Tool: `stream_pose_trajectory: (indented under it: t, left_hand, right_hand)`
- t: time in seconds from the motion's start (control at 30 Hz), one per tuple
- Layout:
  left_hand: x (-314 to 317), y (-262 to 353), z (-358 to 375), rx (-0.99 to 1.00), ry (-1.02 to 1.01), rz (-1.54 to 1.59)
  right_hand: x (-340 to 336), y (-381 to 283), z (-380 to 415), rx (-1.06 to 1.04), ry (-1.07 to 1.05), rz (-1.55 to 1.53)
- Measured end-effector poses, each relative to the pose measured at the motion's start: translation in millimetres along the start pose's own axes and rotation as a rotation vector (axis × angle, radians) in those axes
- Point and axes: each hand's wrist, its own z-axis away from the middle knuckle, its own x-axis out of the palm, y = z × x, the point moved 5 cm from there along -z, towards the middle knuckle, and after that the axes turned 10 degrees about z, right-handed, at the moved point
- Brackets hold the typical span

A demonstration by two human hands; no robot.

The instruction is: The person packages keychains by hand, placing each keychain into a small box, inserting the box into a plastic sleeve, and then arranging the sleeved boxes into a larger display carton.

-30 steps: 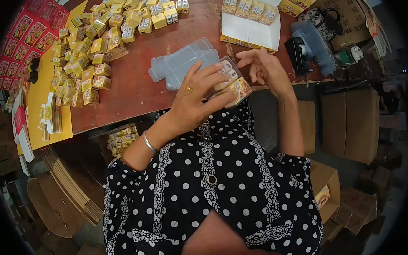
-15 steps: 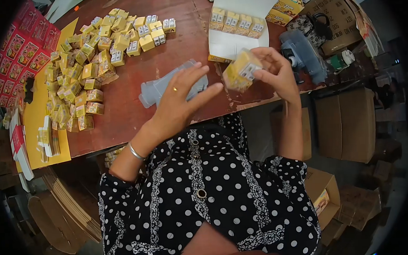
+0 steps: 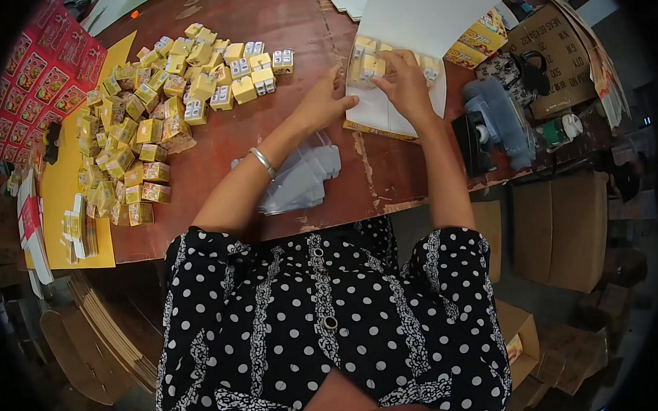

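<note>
My right hand [image 3: 406, 86] reaches into the open white display box [image 3: 401, 118], its fingers closed on a small yellow carton [image 3: 372, 65] at the left of the row inside. Other yellow cartons [image 3: 432, 70] stand in that row, partly hidden behind the fingers. At the box's left edge is my left hand [image 3: 323, 104], with thumb and fingers spread and nothing held; the fingertips are right at the box wall. Below my left forearm, flat clear plastic sleeves [image 3: 298, 179] lie on the table.
A heap of small yellow cartons [image 3: 131, 130] covers the table's left side. Flattened clear plastic [image 3: 503, 124], a cardboard carton [image 3: 550, 56] and a printed yellow box [image 3: 476, 41] are at the right. Red printed sheets [image 3: 47, 63] stand at the far left.
My right hand has carried the small yellow carton forward into the white box. My left hand has moved from above the plastic sleeves to the box's left edge.
</note>
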Motion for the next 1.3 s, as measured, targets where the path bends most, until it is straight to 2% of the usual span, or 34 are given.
stream_pose_trajectory:
  t: [0.03,0.1,0.17,0.23,0.33,0.4,0.43,0.47,0.5,0.57,0.63,0.7,0.73,0.8,0.87,0.93,0.97,1.03,1.13,1.17,1.2,1.23,1.27,1.3]
  left_hand:
    - [-1,0,-6,-0.001,0.003,-0.003]
    - [9,-3,-14,-0.014,-0.166,0.179]
    - [12,-10,-18,-0.022,-0.165,0.192]
    - [13,-13,-20,-0.031,-0.158,0.205]
    - [8,-14,-18,-0.037,-0.159,0.162]
    - [1,-7,-10,0.092,-0.163,0.074]
    - [-5,0,2,0.078,-0.146,0.077]
    - [-21,9,18,0.114,-0.065,-0.144]
    - [-39,23,36,0.142,0.014,-0.369]
    - [-69,37,77,0.078,0.015,-0.358]
    - [-85,36,117,-0.067,-0.058,-0.578]
    - [-88,25,150,-0.064,-0.038,-0.65]
    - [-88,20,160,-0.049,-0.026,-0.718]
    - [-86,15,166,-0.054,0.03,-0.662]
    - [-85,11,168,-0.049,0.081,-0.6]
    - [-88,13,169,0.047,0.229,-0.586]
    - [-86,14,170,0.057,0.231,-0.581]
    - [-86,25,180,0.203,0.375,-0.488]
    - [-75,44,193,0.317,0.355,-0.305]
    - [-73,49,198,0.318,0.355,-0.305]
    - [-69,58,205,0.415,0.346,-0.394]
    - [-66,67,211,0.511,0.339,-0.485]
    - [-68,71,214,0.509,0.345,-0.487]
    - [-68,74,218,0.51,0.332,-0.515]
  right_hand:
    - [6,2,-3,-0.007,-0.005,0.058]
    - [18,9,-7,0.001,-0.012,0.06]
    - [25,16,-8,0.009,-0.022,0.066]
    - [25,10,-4,-0.077,0.052,0.25]
    - [21,4,0,-0.112,0.083,0.39]
    - [17,4,0,-0.118,0.079,0.433]
    - [14,-1,1,-0.122,0.08,0.476]
    - [11,-3,4,-0.071,0.046,0.492]
    - [0,-13,7,-0.039,0.07,0.444]
    - [-21,-29,22,-0.016,0.138,0.331]
    - [-25,-41,44,0.006,0.15,0.179]
    - [-34,-67,64,0.027,0.205,-0.023]
    - [-30,-77,73,0.023,0.204,-0.027]
    - [-18,-90,87,0.034,0.122,-0.166]
    - [-13,-105,99,0.017,0.125,-0.155]
    - [-3,-109,110,0.014,0.071,-0.228]
    - [2,-111,116,0.012,0.083,-0.245]
    - [4,-123,124,0.028,0.03,-0.308]
    - [10,-144,129,0.057,-0.066,-0.438]
    - [10,-151,128,0.059,-0.107,-0.5]
    - [6,-155,128,0.056,-0.108,-0.5]
    - [9,-158,128,0.114,-0.255,-0.585]
    - [12,-161,130,0.173,-0.406,-0.668]
    - [5,-163,127,0.173,-0.412,-0.669]
